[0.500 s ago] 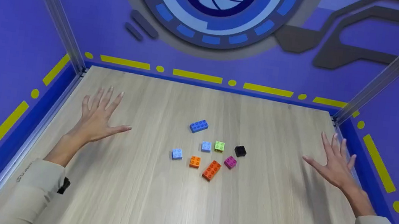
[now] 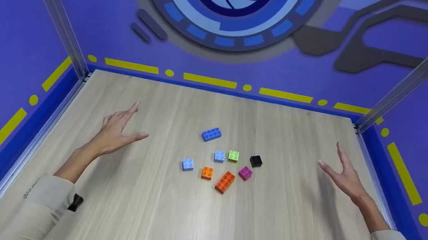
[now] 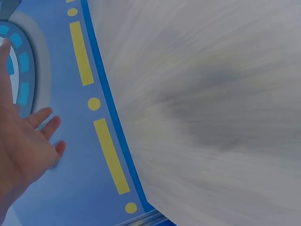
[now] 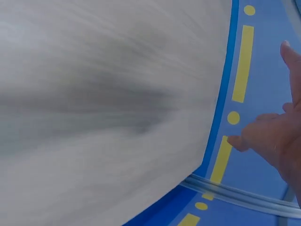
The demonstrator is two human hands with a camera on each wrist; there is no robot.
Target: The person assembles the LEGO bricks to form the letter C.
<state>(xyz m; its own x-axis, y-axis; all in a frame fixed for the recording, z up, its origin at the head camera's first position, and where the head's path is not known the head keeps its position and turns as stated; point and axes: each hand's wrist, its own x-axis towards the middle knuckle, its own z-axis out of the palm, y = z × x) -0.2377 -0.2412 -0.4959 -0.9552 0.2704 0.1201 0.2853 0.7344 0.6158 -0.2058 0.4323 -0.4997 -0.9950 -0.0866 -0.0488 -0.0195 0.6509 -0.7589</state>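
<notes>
In the head view, my left hand [image 2: 114, 136] hovers left of a loose group of toy building bricks, thumb and forefinger spread, holding nothing. My right hand [image 2: 347, 179] hangs in the air to their right, also empty, its thumb apart from the fingers. Between the hands lie a long blue brick [image 2: 211, 134], two light blue bricks [image 2: 219, 156] [image 2: 188, 164], a lime green brick [image 2: 233, 156], a black brick [image 2: 256, 161], a magenta brick [image 2: 245, 173], an orange brick [image 2: 207, 173] and a long red-orange brick [image 2: 225, 182]. Both wrist views show a hand but no bricks.
The bricks lie on a light wood-grain table [image 2: 167, 221]. Blue panels with yellow markings [image 2: 209, 80] enclose its back and sides. Metal posts [image 2: 52, 12] stand at the rear corners. Each sleeve carries a small black device [image 2: 76, 202].
Both hands have moved inward, towards the bricks, and turned. Their fingers, spread wide before, are closer together now. The bricks keep their places, the whole view shifting slightly.
</notes>
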